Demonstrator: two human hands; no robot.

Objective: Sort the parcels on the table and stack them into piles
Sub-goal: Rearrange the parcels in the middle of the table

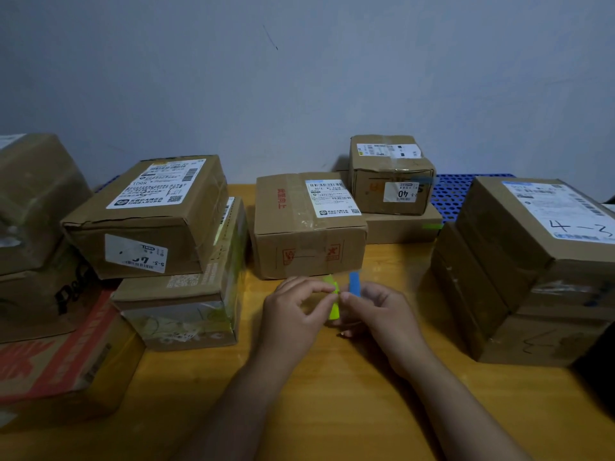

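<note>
— What's in each grip?
— The left grip [296,311] pinches a yellow-green strip [334,302], the right grip [377,311] a blue strip [354,283], touching above the counter [332,394] middle.
— Parcels?
— A taped box [309,224] just behind them; a left stack [149,214] and a right stack [532,261] towards the side edges

The small rear box [392,174] carries a white front sticker with a bold "40", and the upper left box [149,211] has a front sticker reading "5-3" beside larger digits that are partly obscured. The middle box [309,227] shows a column of red Chinese characters on its top and red boxed marks on its front. The right box [532,234] bears a handwritten "4-3" on its shipping label; the fine print and barcodes on all labels are too small to read.
</note>
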